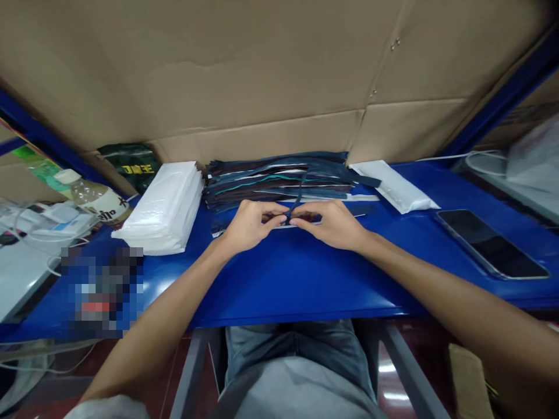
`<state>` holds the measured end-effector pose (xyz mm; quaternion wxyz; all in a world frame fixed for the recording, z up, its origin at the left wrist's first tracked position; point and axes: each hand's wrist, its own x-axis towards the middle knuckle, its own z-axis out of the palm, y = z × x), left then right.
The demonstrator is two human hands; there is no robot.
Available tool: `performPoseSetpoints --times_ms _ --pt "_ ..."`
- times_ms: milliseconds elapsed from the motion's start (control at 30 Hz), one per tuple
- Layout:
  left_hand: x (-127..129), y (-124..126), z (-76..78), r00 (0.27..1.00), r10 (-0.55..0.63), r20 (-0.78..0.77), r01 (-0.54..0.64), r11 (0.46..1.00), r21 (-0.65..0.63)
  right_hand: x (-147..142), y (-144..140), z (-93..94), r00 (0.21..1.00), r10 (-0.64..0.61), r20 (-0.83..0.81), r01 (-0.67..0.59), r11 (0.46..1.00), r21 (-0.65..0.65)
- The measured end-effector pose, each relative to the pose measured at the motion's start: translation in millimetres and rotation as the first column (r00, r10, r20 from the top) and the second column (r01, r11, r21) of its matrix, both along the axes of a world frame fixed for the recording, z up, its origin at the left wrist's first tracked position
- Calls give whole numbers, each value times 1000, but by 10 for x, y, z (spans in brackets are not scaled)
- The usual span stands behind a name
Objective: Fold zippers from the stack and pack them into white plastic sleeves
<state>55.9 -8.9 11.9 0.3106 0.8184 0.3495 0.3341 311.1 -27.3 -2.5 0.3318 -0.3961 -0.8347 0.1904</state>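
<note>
My left hand [257, 226] and my right hand [328, 222] meet above the middle of the blue table. Their thumbs and fingertips pinch a thin dark blue strip [300, 189], which looks like zipper tape. Its upper part rises between the hands; the pinched part is mostly hidden by the fingers. Just behind them lies a pile of long dark strips [262, 183] in blue, brown and black, with one teal line among them. Partly covered by my hands, another strip [367, 209] lies flat in front of the pile.
To the left are a stack of white packets [159, 203], a bottle [98, 198], a dark green pouch [131, 163] and cables on a white device. On the right lie a white packet [404, 189] and a phone [491, 244]. Cardboard [262, 70] walls the back.
</note>
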Motion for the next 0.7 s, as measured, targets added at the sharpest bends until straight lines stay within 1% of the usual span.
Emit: performPoseSetpoints --times_ms 200,333,433,533,600,700 --pt "77 -40 -53 999 -1 32 1 1000 -18 -17 -27 -5 998 -37 -50 37 999 -2" --pt "80 -41 -62 999 -12 49 15 999 -48 -37 -42 -14 999 -38 -27 39 999 37" --pt "80 -44 -64 999 -15 39 17 998 -58 -23 -37 -30 998 -47 52 43 996 74" --pt "83 -47 -47 1000 -3 27 5 998 -59 -3 -35 -23 987 -41 154 16 987 162" --pt "80 -45 -19 1000 -5 -11 5 1000 -31 1 -38 2 972 -44 232 -10 974 228" --pt "40 -16 37 994 9 -112 -3 998 56 21 -21 53 931 -97 351 -18 950 311"
